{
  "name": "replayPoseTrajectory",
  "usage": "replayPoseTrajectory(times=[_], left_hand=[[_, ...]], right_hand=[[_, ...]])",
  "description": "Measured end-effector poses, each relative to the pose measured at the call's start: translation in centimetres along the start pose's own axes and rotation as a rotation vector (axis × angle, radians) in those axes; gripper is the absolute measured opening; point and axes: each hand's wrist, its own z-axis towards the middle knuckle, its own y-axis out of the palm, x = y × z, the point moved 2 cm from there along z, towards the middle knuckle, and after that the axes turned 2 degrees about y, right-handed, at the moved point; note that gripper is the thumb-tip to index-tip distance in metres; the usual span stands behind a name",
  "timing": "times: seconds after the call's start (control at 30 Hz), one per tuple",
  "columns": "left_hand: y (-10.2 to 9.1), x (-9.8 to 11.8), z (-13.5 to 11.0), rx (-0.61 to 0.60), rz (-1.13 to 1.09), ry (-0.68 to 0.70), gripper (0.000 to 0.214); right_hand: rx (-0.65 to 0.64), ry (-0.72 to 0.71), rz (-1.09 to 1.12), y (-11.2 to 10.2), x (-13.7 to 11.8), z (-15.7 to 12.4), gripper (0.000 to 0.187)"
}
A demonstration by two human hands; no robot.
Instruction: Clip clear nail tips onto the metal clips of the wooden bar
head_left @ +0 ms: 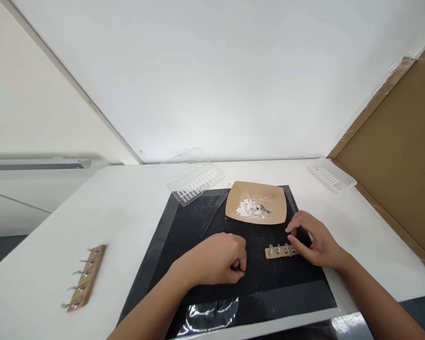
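Note:
My left hand (221, 259) rests low over the black mat (212, 250), its fingers curled and the thumb against them; anything between them is hidden or too small to name. To the right, my right hand (313, 238) hovers at the far end of a small wooden strip (273, 255) and covers that end. Thumb and forefinger are bent toward each other with a narrow gap between their tips, and I see nothing in it. Along the strip stand several metal clips with small clear pieces upright in them.
Behind the hands, a tan plate (233, 203) holds a pile of small white bits. Dark tweezers (212, 215) lie left of it. A clear lidded case (194, 184) stands at the back, a translucent tray (343, 182) far right, another clip strip (88, 277) far left.

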Motion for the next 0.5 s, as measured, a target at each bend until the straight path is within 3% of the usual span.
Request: replayPoseTrajectory(times=[0.5], left_hand=[[0.26, -0.22, -0.13, 0.038, -0.021, 0.067, 0.036]], right_hand=[[0.017, 0.001, 0.015, -0.14, 0.01, -0.14, 0.015]])
